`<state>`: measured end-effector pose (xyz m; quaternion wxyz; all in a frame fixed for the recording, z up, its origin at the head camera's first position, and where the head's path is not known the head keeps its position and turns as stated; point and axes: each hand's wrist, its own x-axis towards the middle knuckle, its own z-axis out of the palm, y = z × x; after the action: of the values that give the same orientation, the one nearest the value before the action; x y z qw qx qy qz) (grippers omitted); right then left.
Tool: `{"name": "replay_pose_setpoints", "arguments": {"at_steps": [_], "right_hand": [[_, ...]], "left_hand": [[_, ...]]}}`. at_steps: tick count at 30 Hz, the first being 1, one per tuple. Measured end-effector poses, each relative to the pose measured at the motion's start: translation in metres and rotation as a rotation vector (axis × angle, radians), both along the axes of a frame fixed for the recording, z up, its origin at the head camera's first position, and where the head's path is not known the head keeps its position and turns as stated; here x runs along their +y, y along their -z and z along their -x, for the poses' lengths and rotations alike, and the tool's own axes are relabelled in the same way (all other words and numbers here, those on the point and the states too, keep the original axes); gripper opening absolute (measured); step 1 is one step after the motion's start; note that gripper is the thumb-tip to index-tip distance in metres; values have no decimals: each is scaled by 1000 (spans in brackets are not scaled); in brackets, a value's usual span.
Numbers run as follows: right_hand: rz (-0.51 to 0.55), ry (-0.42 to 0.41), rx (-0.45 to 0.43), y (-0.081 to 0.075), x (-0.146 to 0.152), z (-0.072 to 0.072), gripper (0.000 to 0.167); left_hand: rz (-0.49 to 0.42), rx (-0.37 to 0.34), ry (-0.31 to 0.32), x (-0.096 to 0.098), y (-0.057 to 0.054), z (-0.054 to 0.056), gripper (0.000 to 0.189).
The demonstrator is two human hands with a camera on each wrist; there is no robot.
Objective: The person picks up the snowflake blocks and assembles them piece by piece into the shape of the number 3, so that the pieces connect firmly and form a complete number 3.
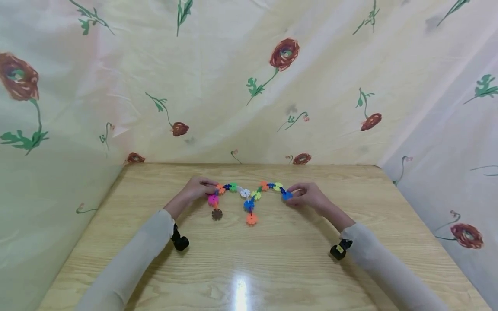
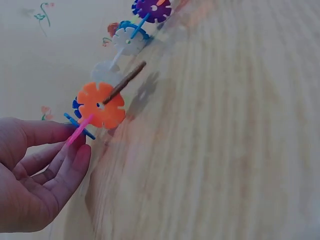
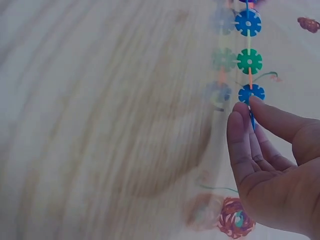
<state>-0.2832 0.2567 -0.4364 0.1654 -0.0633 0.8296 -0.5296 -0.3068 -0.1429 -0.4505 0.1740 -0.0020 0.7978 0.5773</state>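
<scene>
A chain of colourful notched plastic discs (image 1: 245, 193), slotted edge to edge, spans between both hands above the wooden table. My left hand (image 1: 199, 189) pinches its left end near a pink disc (image 1: 213, 199); an orange disc (image 2: 107, 112) and an edge-on brown disc (image 2: 125, 82) lie just past the fingertips in the left wrist view. Which disc those fingers grip is partly hidden. At the other end, my right hand (image 1: 310, 195) pinches a blue disc (image 1: 287, 195) between thumb and fingers. From the chain's middle a branch runs toward me, ending in another orange disc (image 1: 251, 219).
The wooden tabletop (image 1: 218, 268) extends around the hands and reflects a bright light near the front. Flower-printed cloth (image 1: 218, 86) stands behind the table and along both sides. A black wrist camera (image 1: 180, 242) is strapped on the left wrist, another camera (image 1: 338, 251) on the right.
</scene>
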Motion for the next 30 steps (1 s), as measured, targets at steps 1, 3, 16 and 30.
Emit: {"name": "replay_pose_setpoints", "arguments": {"at_steps": [1,3,16,30], "right_hand": [[-3,-15,-5,0,0,-1,41],[-9,-37,-19,0,0,-3,40],[-73,-99,-101,-3,-4,-18,34],[-99,-166,-104,-4,-2,-37,29]], "left_hand": [[-9,0,-2,0,0,1,32],[-15,-2,-5,2,-2,3,33],[13,-49,-24,12,-1,20,33],[-2,-53,46,23,-3,35,32]]}}
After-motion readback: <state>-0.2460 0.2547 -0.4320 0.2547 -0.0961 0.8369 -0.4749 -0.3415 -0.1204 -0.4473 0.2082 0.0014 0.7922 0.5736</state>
